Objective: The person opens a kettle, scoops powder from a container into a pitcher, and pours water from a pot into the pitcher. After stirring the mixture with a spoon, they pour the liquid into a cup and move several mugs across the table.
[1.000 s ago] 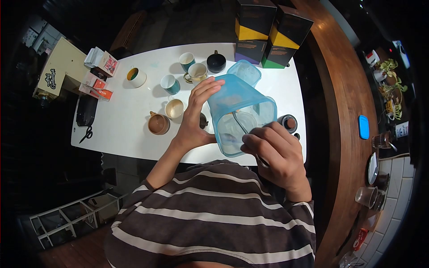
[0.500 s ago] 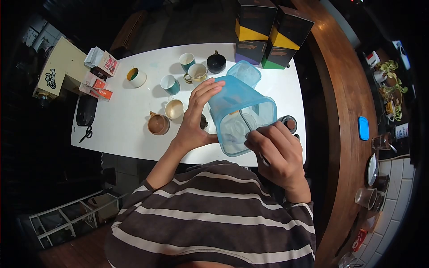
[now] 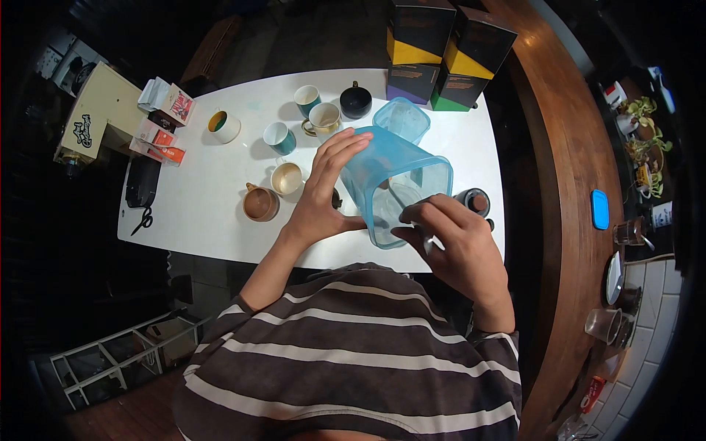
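A translucent blue plastic container (image 3: 386, 158) is tilted on its side above the white table, its open mouth facing me. My left hand (image 3: 320, 195) grips it from the left, fingers over the top and thumb below. My right hand (image 3: 460, 246) is at the mouth, closed on the handle of a metal utensil (image 3: 403, 195) that reaches inside. The utensil's far end is hard to make out. Behind the container, a second blue container (image 3: 401, 121) lies on the table.
Several mugs, among them a brown mug (image 3: 260, 203) and a black mug (image 3: 356, 102), stand left and behind. Dark boxes (image 3: 451, 62) rise at the back right. Scissors (image 3: 143, 220) lie at the left edge of the white table (image 3: 198, 213). A wooden counter (image 3: 570, 220) runs along the right.
The container has tipped slightly, its mouth a little higher. My right hand has shifted slightly and turned, with the utensil at a different angle inside.
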The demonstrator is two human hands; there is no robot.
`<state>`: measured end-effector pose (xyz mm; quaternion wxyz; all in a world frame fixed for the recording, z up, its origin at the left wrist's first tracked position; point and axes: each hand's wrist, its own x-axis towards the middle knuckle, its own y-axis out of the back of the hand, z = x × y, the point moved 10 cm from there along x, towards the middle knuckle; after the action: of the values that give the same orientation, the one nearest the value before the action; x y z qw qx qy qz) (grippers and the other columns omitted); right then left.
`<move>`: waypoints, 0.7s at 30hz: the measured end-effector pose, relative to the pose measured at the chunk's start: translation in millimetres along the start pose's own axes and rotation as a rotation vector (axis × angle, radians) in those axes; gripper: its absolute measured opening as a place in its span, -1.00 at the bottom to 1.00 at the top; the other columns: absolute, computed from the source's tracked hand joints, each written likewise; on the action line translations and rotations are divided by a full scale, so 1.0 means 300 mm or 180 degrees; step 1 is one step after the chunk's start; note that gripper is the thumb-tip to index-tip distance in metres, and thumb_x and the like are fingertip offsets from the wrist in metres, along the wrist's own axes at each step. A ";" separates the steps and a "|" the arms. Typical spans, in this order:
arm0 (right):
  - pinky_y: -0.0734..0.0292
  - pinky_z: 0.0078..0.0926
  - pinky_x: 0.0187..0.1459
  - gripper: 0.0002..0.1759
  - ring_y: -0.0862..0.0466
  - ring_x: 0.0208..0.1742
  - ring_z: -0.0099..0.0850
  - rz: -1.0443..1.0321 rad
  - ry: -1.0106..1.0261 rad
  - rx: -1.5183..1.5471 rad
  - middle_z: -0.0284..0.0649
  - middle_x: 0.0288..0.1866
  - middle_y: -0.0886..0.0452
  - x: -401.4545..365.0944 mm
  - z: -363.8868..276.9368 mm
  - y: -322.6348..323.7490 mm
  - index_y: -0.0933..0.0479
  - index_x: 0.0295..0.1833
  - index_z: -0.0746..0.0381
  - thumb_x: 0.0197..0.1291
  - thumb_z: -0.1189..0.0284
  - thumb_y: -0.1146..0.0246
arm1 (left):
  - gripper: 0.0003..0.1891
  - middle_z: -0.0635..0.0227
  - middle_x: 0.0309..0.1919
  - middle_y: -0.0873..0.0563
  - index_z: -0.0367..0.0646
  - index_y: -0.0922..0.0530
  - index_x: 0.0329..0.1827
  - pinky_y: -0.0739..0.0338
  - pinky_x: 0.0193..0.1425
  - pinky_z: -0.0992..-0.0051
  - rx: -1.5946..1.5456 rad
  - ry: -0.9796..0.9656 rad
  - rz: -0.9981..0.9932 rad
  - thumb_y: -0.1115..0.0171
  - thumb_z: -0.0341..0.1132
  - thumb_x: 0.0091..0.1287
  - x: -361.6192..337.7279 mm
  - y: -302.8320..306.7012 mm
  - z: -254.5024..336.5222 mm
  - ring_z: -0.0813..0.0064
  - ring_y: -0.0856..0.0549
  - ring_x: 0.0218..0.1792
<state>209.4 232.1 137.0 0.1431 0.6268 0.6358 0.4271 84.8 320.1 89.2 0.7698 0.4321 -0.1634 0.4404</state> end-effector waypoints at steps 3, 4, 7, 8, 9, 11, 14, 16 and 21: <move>-0.54 -0.29 -0.23 -0.77 -0.72 -0.33 -0.23 0.0286 0.0008 -0.0033 -0.27 -0.27 -0.71 0.003 0.013 0.022 -0.62 -0.21 0.22 0.07 0.48 -0.53 | 0.20 0.29 0.46 -0.46 -0.04 -0.31 0.50 -0.22 0.64 0.11 0.0042 0.0051 -0.0010 -0.80 -0.24 -0.37 0.000 -0.002 -0.009 0.11 -0.31 0.55; -0.46 -0.32 -0.26 -0.78 -0.73 -0.33 -0.28 0.0304 -0.0003 -0.0150 -0.31 -0.29 -0.72 0.006 0.014 0.025 -0.62 -0.23 0.20 0.08 0.46 -0.54 | 0.20 0.29 0.46 -0.46 -0.04 -0.32 0.50 -0.22 0.64 0.11 0.0051 0.0037 -0.0001 -0.80 -0.23 -0.37 0.000 -0.002 -0.008 0.11 -0.31 0.55; -0.30 -0.40 -0.30 -0.79 -0.74 -0.35 -0.37 0.0382 -0.0010 -0.0180 -0.36 -0.32 -0.75 0.008 0.025 0.020 -0.62 -0.26 0.17 0.09 0.43 -0.54 | 0.19 0.29 0.46 -0.46 -0.04 -0.32 0.49 -0.23 0.64 0.10 0.0081 0.0014 0.0007 -0.80 -0.22 -0.35 0.000 -0.004 -0.007 0.11 -0.31 0.55; -0.22 -0.44 -0.31 -0.79 -0.74 -0.37 -0.40 0.0438 -0.0001 -0.0094 -0.37 -0.32 -0.76 0.008 0.029 0.022 -0.62 -0.26 0.16 0.09 0.43 -0.55 | 0.18 0.29 0.46 -0.47 -0.04 -0.32 0.49 -0.23 0.64 0.10 0.0103 0.0009 0.0012 -0.79 -0.22 -0.35 0.000 -0.004 -0.006 0.11 -0.31 0.55; -0.22 -0.44 -0.31 -0.79 -0.74 -0.37 -0.40 0.0441 -0.0005 -0.0090 -0.37 -0.32 -0.76 0.009 0.031 0.025 -0.62 -0.26 0.16 0.09 0.43 -0.55 | 0.18 0.29 0.46 -0.47 -0.04 -0.32 0.49 -0.23 0.64 0.10 0.0103 0.0009 0.0006 -0.79 -0.22 -0.35 0.000 -0.003 -0.006 0.11 -0.31 0.55; -0.64 -0.24 -0.29 -0.70 -0.74 -0.30 -0.11 0.0254 -0.0189 0.0475 -0.05 -0.17 -0.68 0.013 0.053 0.014 -0.54 -0.12 0.31 -0.01 0.73 -0.36 | 0.17 0.30 0.46 -0.47 -0.04 -0.32 0.49 -0.23 0.64 0.09 0.0181 -0.0004 0.0014 -0.79 -0.22 -0.34 0.001 -0.001 -0.005 0.10 -0.32 0.54; -0.60 -0.33 -0.35 -0.77 -0.75 -0.37 -0.17 0.0463 -0.0110 0.0456 -0.08 -0.25 -0.71 0.018 0.051 0.016 -0.55 -0.16 0.32 0.11 0.63 -0.45 | 0.17 0.31 0.46 -0.47 -0.04 -0.33 0.49 -0.22 0.64 0.09 0.0211 -0.0006 0.0049 -0.79 -0.23 -0.33 0.004 0.004 -0.009 0.11 -0.32 0.54; -0.59 -0.37 -0.37 -0.78 -0.75 -0.39 -0.19 0.0549 -0.0080 0.0494 -0.09 -0.29 -0.72 0.019 0.044 0.022 -0.55 -0.17 0.33 0.14 0.59 -0.47 | 0.16 0.31 0.46 -0.47 -0.04 -0.33 0.49 -0.22 0.64 0.09 0.0198 0.0030 0.0055 -0.79 -0.24 -0.32 0.006 0.009 -0.011 0.12 -0.33 0.54; -0.59 -0.51 -0.37 -0.82 -0.79 -0.38 -0.39 0.0891 -0.0440 0.0985 -0.15 -0.34 -0.76 -0.010 0.090 0.044 -0.58 -0.16 0.34 0.22 0.56 -0.46 | 0.15 0.32 0.46 -0.47 -0.04 -0.33 0.49 -0.21 0.65 0.09 0.0120 0.0091 0.0062 -0.78 -0.25 -0.30 -0.001 0.013 -0.028 0.13 -0.33 0.54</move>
<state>238.1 237.3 129.4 0.0278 0.7512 0.5892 0.2961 80.4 327.7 86.3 0.7594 0.4386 -0.1483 0.4570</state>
